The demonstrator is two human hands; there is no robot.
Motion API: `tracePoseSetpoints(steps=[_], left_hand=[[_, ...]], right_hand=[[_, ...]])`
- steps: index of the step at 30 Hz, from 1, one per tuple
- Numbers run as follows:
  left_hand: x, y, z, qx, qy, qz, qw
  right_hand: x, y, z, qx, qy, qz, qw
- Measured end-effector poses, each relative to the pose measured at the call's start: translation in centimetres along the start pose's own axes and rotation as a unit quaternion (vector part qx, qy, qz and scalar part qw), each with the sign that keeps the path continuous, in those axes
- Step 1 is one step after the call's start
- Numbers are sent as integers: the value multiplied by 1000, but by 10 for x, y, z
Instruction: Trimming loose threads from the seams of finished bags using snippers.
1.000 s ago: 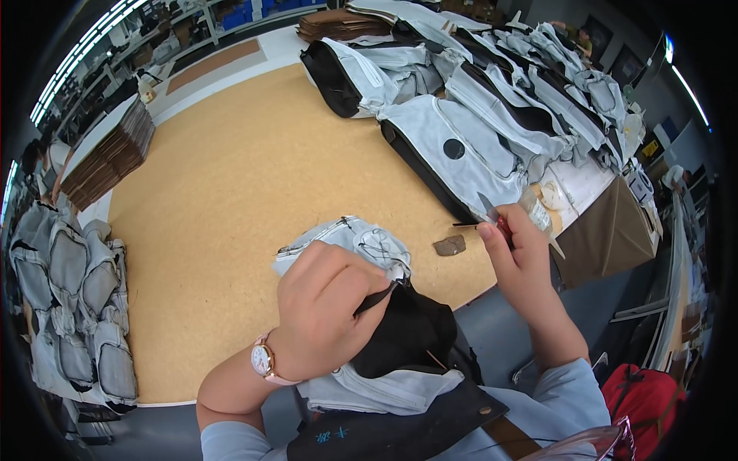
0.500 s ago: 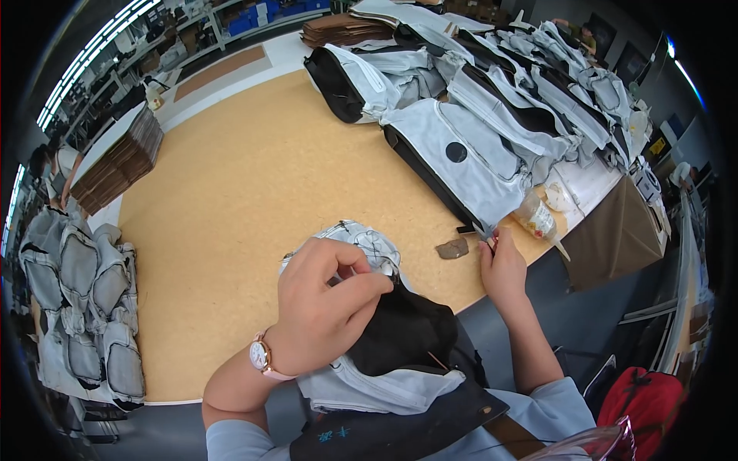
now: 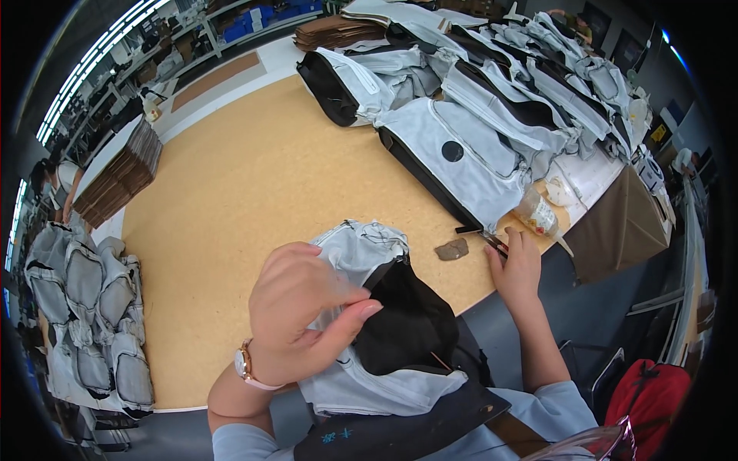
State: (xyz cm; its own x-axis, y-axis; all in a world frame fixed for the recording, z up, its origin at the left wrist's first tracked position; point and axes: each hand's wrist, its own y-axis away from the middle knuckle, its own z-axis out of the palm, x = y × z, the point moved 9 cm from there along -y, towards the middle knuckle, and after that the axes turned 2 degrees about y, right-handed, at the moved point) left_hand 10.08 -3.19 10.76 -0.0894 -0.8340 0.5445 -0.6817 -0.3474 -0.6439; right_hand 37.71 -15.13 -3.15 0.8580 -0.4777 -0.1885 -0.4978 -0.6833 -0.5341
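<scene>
A light grey bag piece with a black lining lies across my lap and the table's front edge, its mouth spread open. Above its left side is my left hand, partly smeared by motion; thumb and forefinger come together in a pinch beside the black edge. Whatever they hold, if anything, does not show. Farther right, my right hand rests at the table edge with thumb and fingers around a small dark scissors-like tool. A brown scrap lies left of that tool.
Grey and black bag pieces are heaped at the back right, near a clear bottle with a nozzle. Stacked brown sheets stand at the left, above grey sewn pieces. A red bag sits at lower right.
My left hand has moved left and slightly down from the bag's black edge, uncovering more of it. The right hand's fingers have shifted and spread a little, so more of the dark tool shows.
</scene>
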Motion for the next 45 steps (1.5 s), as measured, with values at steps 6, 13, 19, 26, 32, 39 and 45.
tracePoseSetpoints(steps=[6, 13, 19, 26, 32, 39, 45], left_hand=[[-20, 3, 21, 11, -83, -56, 995], [-22, 5, 24, 0, -79, -53, 995], [-23, 7, 19, 4, -87, -67, 994], [-22, 4, 17, 2, -98, -60, 993], [-21, 3, 17, 9, -95, -59, 994], [-21, 4, 17, 13, -85, -74, 994], [-20, 4, 20, 20, -76, -77, 994]], right_hand=[[-98, -13, -86, 89, -280, -182, 938], [-180, -20, -91, 111, -291, -272, 910], [-185, -13, -99, 6, -392, -296, 871], [-225, 45, -135, -465, -657, -431, 408], [-223, 53, -142, -485, -742, -372, 275], [-227, 53, -147, -485, -722, -441, 223], [-232, 65, -152, -484, -741, -435, 164]])
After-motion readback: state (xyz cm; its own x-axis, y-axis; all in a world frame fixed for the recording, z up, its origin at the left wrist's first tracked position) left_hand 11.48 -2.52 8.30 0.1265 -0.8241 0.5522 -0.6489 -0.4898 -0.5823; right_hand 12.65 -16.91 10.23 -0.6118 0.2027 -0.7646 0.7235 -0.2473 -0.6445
